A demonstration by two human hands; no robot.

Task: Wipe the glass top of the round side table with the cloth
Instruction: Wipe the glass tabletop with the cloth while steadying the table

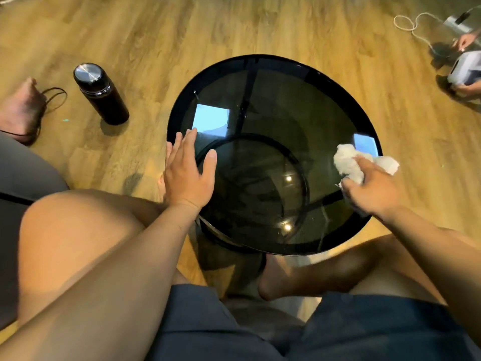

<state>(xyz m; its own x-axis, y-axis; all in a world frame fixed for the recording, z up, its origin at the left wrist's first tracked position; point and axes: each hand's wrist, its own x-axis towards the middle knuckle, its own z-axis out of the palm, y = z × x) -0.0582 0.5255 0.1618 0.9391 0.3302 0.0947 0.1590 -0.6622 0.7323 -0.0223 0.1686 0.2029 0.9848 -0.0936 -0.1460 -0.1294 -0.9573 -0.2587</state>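
Right hand [372, 194] in a closed grip on the bunched white cloth [348, 162], pressing it to the right edge of the glass worktop [260, 113]. Left hand [187, 173] flat, fingers spread, steadying the left rim (probably against sliding).

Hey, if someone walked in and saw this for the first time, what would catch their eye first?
The round side table with its dark glass top fills the middle of the view, mirroring bright window patches. The right hand presses a white cloth onto the glass near its right edge, while the left hand lies flat and open at the left edge. A dark bottle stands on the wooden floor to the left.
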